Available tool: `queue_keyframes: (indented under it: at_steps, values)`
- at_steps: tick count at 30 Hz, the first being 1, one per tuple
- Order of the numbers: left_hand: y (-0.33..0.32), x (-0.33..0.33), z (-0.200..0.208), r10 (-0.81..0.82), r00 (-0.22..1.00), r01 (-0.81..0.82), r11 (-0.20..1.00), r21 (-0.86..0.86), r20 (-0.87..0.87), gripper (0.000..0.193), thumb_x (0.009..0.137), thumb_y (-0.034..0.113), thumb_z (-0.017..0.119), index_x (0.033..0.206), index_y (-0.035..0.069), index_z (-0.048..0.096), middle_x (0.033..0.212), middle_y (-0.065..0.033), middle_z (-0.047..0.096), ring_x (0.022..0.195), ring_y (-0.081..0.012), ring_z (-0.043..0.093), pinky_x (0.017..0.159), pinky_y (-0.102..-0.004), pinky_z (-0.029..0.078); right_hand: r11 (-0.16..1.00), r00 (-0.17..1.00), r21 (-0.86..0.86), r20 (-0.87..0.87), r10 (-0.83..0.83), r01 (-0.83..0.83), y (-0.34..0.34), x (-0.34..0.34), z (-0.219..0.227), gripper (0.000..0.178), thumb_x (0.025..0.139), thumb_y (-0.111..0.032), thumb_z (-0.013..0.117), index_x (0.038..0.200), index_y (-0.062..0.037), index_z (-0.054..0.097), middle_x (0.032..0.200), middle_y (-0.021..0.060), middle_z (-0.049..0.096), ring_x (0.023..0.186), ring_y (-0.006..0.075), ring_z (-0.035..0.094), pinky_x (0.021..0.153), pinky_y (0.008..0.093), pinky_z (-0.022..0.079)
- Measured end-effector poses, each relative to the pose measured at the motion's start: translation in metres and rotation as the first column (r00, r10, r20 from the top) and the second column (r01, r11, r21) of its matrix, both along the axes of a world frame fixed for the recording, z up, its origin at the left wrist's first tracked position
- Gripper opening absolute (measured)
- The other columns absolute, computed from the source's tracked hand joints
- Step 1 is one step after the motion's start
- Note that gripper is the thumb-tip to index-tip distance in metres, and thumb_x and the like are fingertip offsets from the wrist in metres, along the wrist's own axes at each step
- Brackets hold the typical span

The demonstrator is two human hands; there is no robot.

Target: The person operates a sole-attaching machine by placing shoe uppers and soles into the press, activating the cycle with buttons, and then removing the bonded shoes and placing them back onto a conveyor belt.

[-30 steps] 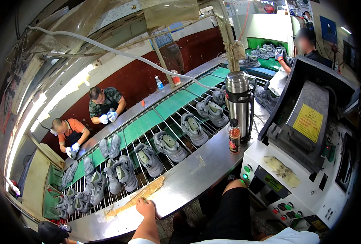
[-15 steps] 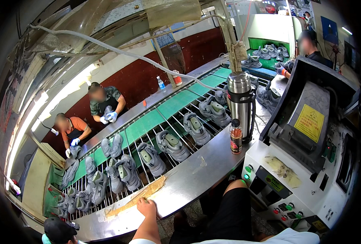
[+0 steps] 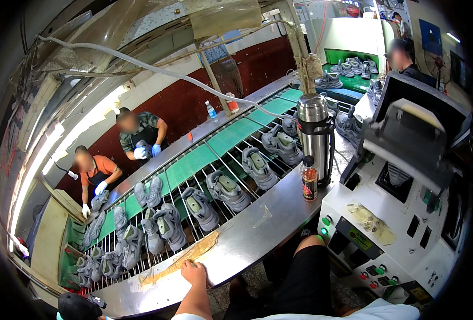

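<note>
My left hand (image 3: pixel 194 272) rests on the near metal ledge (image 3: pixel 247 234), at the edge of a strip of brown tape (image 3: pixel 180 260). Its fingers are curled, with a small yellowish bit at the fingertips too small to name. My right hand is out of view. Beyond the left hand, grey sneakers stand on a roller conveyor; the nearest ones include a grey sneaker (image 3: pixel 171 226) and another sneaker (image 3: pixel 200 209). On my right, a white machine (image 3: pixel 372 226) has its dark lid (image 3: pixel 407 133) raised, and a grey shoe (image 3: pixel 398 175) shows in its opening.
A steel thermos (image 3: pixel 313 138) and a small bottle with reddish contents (image 3: pixel 309 180) stand at the ledge's right end. Across the green belt (image 3: pixel 220 144), two gloved co-workers handle shoes. Another person (image 3: pixel 404 61) is behind the machine. A cap (image 3: pixel 77 306) shows at lower left.
The machine's lid has swung up, uncovering the opening with the shoe. The conveyor's sneakers have shifted slightly right. The right-hand co-worker's gloved hand has gone from sight. My left hand stays put.
</note>
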State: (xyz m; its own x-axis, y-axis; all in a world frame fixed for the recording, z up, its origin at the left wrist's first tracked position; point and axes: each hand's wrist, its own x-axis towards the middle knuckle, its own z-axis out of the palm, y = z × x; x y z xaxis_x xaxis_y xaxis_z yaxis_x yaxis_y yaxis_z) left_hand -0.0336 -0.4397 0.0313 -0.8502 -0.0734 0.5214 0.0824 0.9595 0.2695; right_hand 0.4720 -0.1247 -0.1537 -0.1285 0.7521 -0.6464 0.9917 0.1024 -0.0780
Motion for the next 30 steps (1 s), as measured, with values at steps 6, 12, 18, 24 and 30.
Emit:
queue_keyframes:
  at_steps: [6, 12, 18, 24, 30]
  values:
    - [0.003, 0.005, 0.004, 0.028, 0.998, -0.028, 1.0, -0.001, 0.056, 0.024, 0.071, 0.012, 0.061, 0.094, 0.002, 0.059, 0.103, -0.017, 0.059, 0.099, -0.0347, 0.053, 0.088, -0.0454, 0.041, 1.0, 1.0, 0.024, -0.019, 0.016, -0.015, -0.003, 0.011, 0.003, 0.029, 0.088, -0.026, 0.049, 0.092, -0.0022, 0.066, 0.091, 0.0206, 0.065, 0.088, 0.0332, 0.063, 0.077, 0.0458, 0.049]
    - [0.0, 0.002, 0.004, -0.006, 1.0, 0.006, 1.0, 0.015, 0.003, 0.026, 0.072, 0.011, 0.06, 0.095, 0.001, 0.058, 0.104, -0.018, 0.058, 0.1, -0.0359, 0.053, 0.089, -0.0448, 0.041, 0.955, 0.959, 0.152, -0.088, 0.271, -0.256, -0.01, 0.021, 0.022, 0.028, 0.089, -0.024, 0.048, 0.092, -0.0018, 0.065, 0.09, 0.0207, 0.065, 0.087, 0.0329, 0.063, 0.077, 0.0456, 0.049]
    - [0.006, 0.01, 0.018, -0.009, 0.998, 0.007, 1.0, 0.022, 0.061, 0.022, 0.072, 0.008, 0.06, 0.093, 0.0, 0.057, 0.1, -0.0199, 0.057, 0.092, -0.0368, 0.056, 0.081, -0.0447, 0.044, 0.951, 0.69, 0.232, -0.723, 0.028, 0.204, 0.001, -0.036, 0.096, 0.018, 0.075, -0.013, 0.068, 0.092, -0.0054, 0.067, 0.087, 0.0173, 0.067, 0.083, 0.0367, 0.064, 0.073, 0.0415, 0.051]
    - [-0.014, 0.006, -0.001, -0.025, 0.998, 0.027, 0.999, -0.036, 0.066, 0.023, 0.077, 0.008, 0.055, 0.098, -0.001, 0.056, 0.1, -0.0205, 0.057, 0.093, -0.0381, 0.055, 0.081, -0.0456, 0.044, 0.458, 0.25, 0.871, -0.49, 0.835, 0.179, 0.149, -0.138, 0.295, 0.013, 0.062, -0.005, 0.064, 0.072, -0.0078, 0.058, 0.073, 0.0109, 0.057, 0.069, 0.032, 0.057, 0.064, 0.0408, 0.047]
    - [-0.017, 0.004, -0.002, -0.08, 0.996, 0.082, 0.996, -0.029, 0.047, 0.022, 0.08, 0.012, 0.053, 0.098, -0.001, 0.055, 0.098, -0.02, 0.058, 0.093, -0.0382, 0.055, 0.081, -0.0466, 0.044, 0.188, 0.797, 0.909, -0.416, 0.438, 0.372, 0.358, -0.18, 0.371, 0.058, 0.064, -0.027, 0.071, 0.117, -0.0075, 0.055, 0.115, 0.0189, 0.053, 0.109, 0.0352, 0.049, 0.095, 0.0452, 0.039]
